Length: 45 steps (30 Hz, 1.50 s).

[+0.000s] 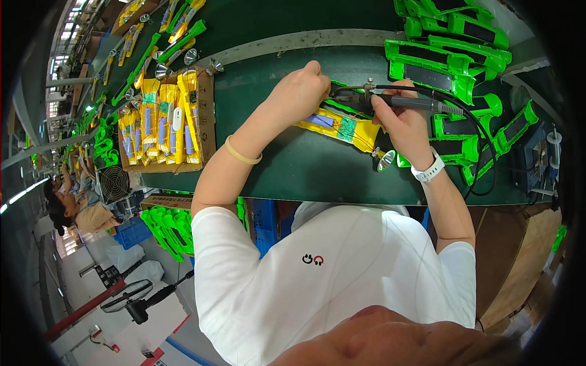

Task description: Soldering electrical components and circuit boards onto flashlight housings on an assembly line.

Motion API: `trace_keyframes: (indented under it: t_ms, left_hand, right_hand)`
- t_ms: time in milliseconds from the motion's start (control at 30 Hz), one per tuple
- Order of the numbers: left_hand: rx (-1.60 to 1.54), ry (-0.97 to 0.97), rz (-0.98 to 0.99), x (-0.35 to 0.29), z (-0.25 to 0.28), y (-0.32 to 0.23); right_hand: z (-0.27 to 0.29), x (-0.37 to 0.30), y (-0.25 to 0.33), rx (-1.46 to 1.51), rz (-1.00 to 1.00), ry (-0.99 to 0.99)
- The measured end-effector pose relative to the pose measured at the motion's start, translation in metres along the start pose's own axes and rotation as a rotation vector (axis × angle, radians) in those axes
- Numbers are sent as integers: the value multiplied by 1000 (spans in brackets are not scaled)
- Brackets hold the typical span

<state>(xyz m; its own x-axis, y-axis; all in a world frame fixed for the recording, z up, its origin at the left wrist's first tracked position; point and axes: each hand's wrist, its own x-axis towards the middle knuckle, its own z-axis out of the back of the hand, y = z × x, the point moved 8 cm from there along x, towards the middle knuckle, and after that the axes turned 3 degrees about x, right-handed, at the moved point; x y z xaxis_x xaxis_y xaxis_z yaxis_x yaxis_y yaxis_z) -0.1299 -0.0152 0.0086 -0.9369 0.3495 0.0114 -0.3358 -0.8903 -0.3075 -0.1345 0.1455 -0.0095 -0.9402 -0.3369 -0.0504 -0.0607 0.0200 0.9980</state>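
Green bench (pixel 274 183) | left fingers (pixel 317 78) curled, hold unclear | right fingers (pixel 383 111) closed round soldering iron (pixel 427 104)

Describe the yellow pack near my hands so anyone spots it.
On the dark green workbench, find the right hand holding a black pen-shaped tool. Below and left of that tool lies the yellow pack, a shiny reflector at its right end. Unlike similar packs in the carton at left, it lies beside that hand.

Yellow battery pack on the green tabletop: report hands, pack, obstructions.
Right hand holding dark pen-shaped tool. Left hand beyond yellow battery pack, grip hidden. Green circuit board facing up. Black cable looping right, off the pack.
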Motion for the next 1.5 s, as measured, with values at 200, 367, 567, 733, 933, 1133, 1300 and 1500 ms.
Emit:
trace_keyframes:
  t_ms: [200, 367, 567, 733, 933, 1133, 1300, 1500]
  left_hand:
    - [80, 38, -41, 3, -1, -7]
    - [142, 127, -28, 7, -4, -9]
    - [116, 90, -31, 9, -5, -7]
    - [128, 104, 5, 5, -3, -3]
    - [123, 154, 0, 12, -5, -8]
    - [102, 138, 23, 12, -6, -4]
    - [114, 212, 55, 10, -5, -6]
    - [-94, 58, 32, 8, 21, 4]
  right_hand:
    - [2, 3, -1, 5, -17, -24]
    - [13, -4, 4, 69, -27, -58]
    - [72, -36, 40, 237, 161, -202]
    - [95, -84, 30, 130, 111, -51]
    - [85, -96, -2, -13, 223, -82]
    - [79, -76, 15, 187, 489, -195]
    - [112, -102, 4, -35, 406, -295]
    - [136, -138, 16, -58, 452, -449]
